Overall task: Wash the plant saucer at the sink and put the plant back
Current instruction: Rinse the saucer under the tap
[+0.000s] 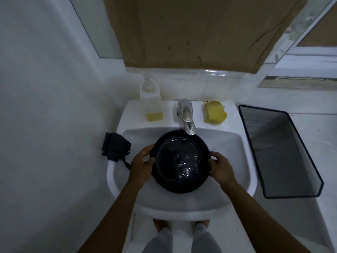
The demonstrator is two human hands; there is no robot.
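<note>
Saucer [180, 161] — water-filled, between left hand [141, 166] and right hand [221, 168] grips.

Two bare arms reach forward from the lower corners of the view and draw closer together toward the hands. The left forearm [113, 207] and right forearm [255, 212] are both extended, with the wrists roughly straight. The left hand [141, 165] grips the left edge of the black saucer [179, 161], its fingers and thumb curled round the rim. The right hand [221, 168] holds the opposite edge in the same way, fingers bent over the rim and thumb beside them. The hands sit about level with each other, palms turned inward, backs facing up and outward.
</note>
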